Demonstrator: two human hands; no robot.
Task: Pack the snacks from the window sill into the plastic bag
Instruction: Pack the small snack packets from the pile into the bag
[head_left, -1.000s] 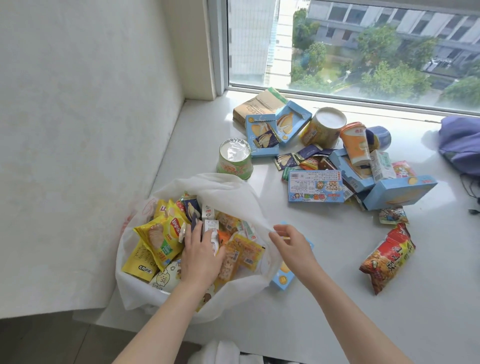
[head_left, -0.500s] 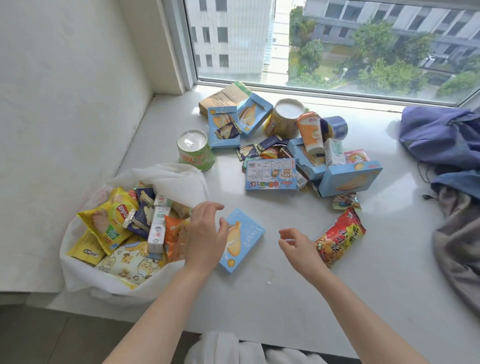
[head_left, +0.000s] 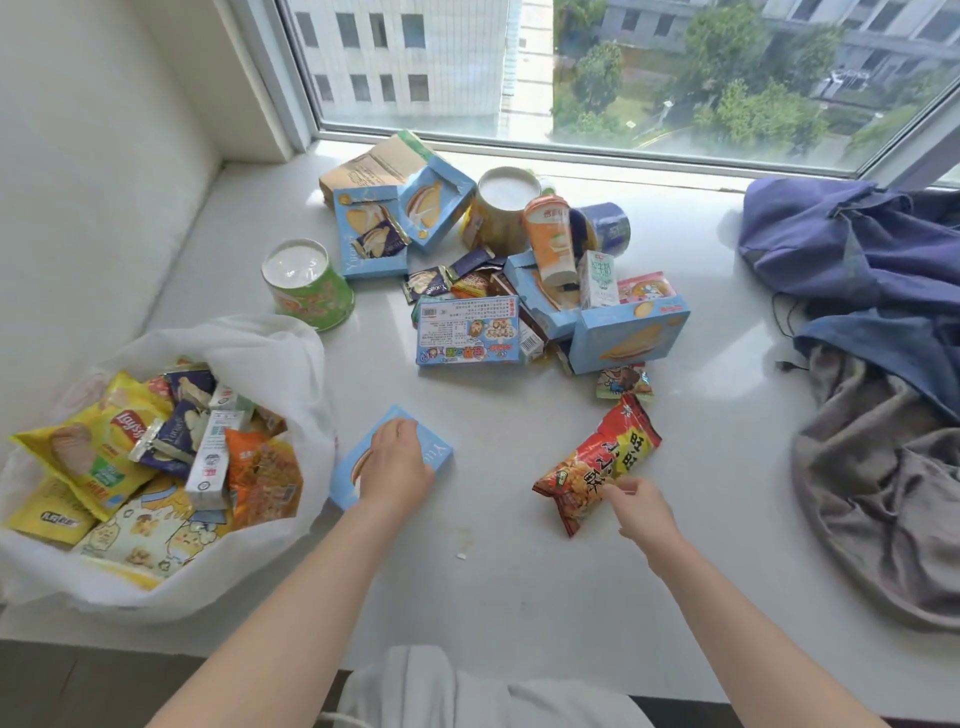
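Observation:
The white plastic bag (head_left: 260, 340) lies open at the left of the window sill (head_left: 519, 582), stuffed with several snack packs, among them a yellow chip bag (head_left: 91, 457). Just right of it my left hand (head_left: 397, 467) lies on a flat light-blue biscuit box (head_left: 439, 452), its fingers curled over the box's far edge. My right hand (head_left: 641, 509) pinches the near edge of a red snack bag (head_left: 597, 467) that lies on the sill. Farther back a pile of loose snacks (head_left: 467, 332) is spread under the window.
A green cup (head_left: 306, 286), a yellow cup (head_left: 501, 208), an orange cup (head_left: 550, 239) and several blue boxes make up the pile. Purple cloth (head_left: 857, 249) and grey cloth (head_left: 883, 493) cover the sill's right side. A wall stands at the left.
My left hand came out of the bag and settled on the blue box. My right hand moved right to the red snack bag. The view shifted right.

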